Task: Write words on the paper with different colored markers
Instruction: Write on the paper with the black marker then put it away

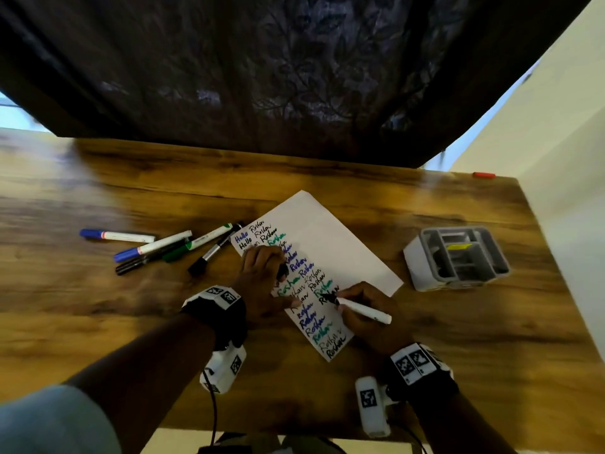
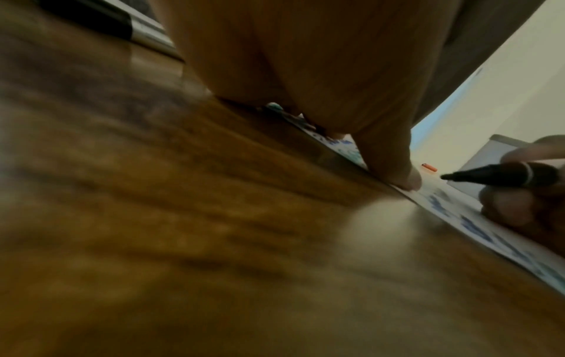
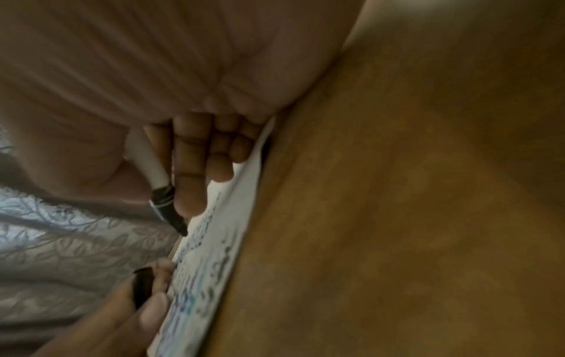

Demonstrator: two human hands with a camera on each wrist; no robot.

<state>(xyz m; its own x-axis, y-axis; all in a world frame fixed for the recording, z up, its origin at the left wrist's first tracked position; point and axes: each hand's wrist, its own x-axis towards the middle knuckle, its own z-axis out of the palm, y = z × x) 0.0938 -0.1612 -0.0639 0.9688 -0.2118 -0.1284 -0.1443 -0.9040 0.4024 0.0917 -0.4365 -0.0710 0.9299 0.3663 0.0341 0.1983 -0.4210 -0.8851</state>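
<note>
Spare markers [image 1: 157,245] left of paper [image 1: 340,244], organizer [image 1: 458,257] right, perhaps empty

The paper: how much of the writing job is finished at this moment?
Done: the paper carries many rows of blue, green and black words along its left side. In hand: the right hand holds a black marker at the sheet; the left hand rests on it, holding a black cap. Left: the right side is blank.

A wooden table [image 1: 98,198] carries paper [image 1: 327,237], loose markers [image 1: 154,245] and a grey organizer [image 1: 422,270].
</note>
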